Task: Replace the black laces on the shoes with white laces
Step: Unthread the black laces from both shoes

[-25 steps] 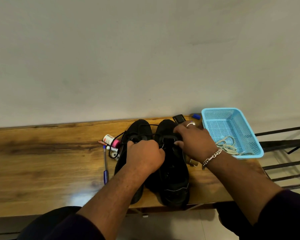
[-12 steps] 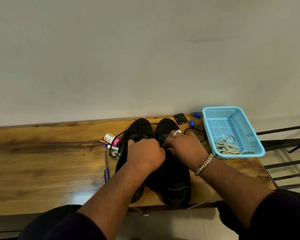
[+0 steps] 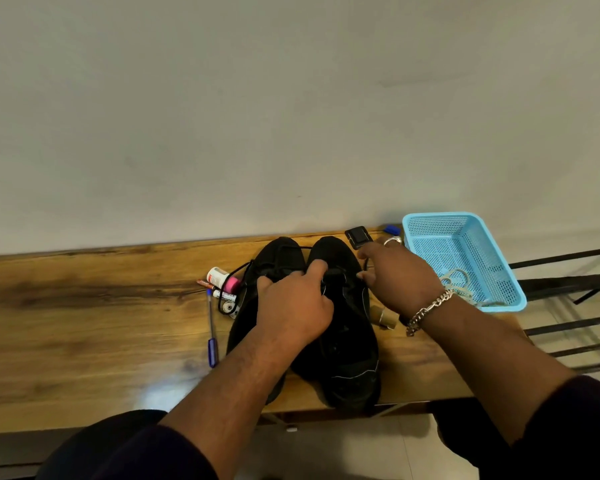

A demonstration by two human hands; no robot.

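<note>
Two black shoes stand side by side on the wooden table (image 3: 84, 306), toes toward the wall: the left shoe (image 3: 278, 254) and the right shoe (image 3: 347, 341). My left hand (image 3: 295, 306) lies over the lacing area between them, fingers curled onto the right shoe's tongue. My right hand (image 3: 395, 278) sits at the right shoe's outer side, thumb and finger pinching the black lace there. A loose black lace (image 3: 239, 271) trails off the left shoe. White laces (image 3: 456, 280) lie in the blue basket (image 3: 499, 258).
Left of the shoes lie a pink-capped tube (image 3: 222, 277), markers, a battery and a blue pen (image 3: 211, 327). A small black square item (image 3: 358, 236) and a blue cap (image 3: 392, 229) sit by the wall. A short cardboard tube (image 3: 383, 316) lies right of the shoes. A metal rack (image 3: 575, 306) is beyond the table.
My right hand has moved from the middle of the right shoe out to its right side, toward the basket, drawing the black lace. My left hand stayed on the shoes.
</note>
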